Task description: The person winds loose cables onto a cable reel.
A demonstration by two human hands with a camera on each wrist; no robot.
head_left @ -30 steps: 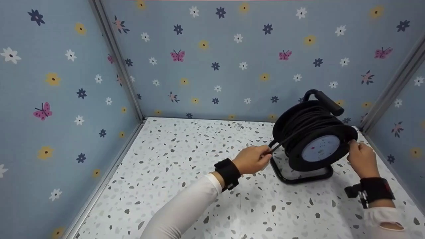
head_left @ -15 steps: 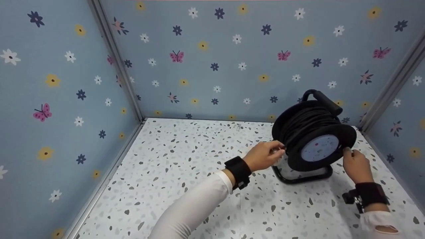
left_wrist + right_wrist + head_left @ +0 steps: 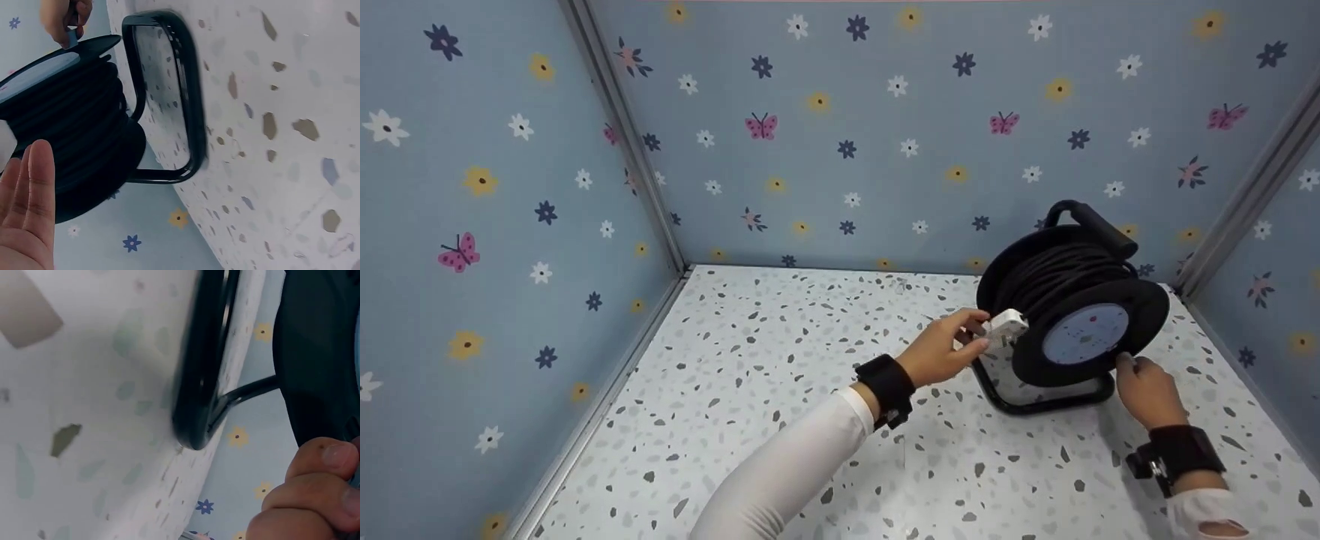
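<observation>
A black cable reel (image 3: pixel 1054 270) wound with dark cable stands on its tube frame at the right of the head view. My left hand (image 3: pixel 945 349) is at the near left of the reel and pinches a white plug (image 3: pixel 1006 324) between thumb and fingers. Only an edge of that plug (image 3: pixel 5 142) shows in the left wrist view. At the lower rim of the reel, my right hand (image 3: pixel 1151 390) grips a small winding knob (image 3: pixel 72 38). Curled fingers of the right hand (image 3: pixel 315 495) show in the right wrist view, where the knob is mostly hidden.
The reel has a carrying handle (image 3: pixel 1102 232) on top, and its black tube frame (image 3: pixel 1050 409) rests on the speckled white surface (image 3: pixel 780 360). Blue flowered panels (image 3: pixel 840 150) enclose the back and both sides.
My right hand has moved down and left along the reel's rim, and the reel has turned. The cable in my left hand has drawn in, and the white plug now shows there.
</observation>
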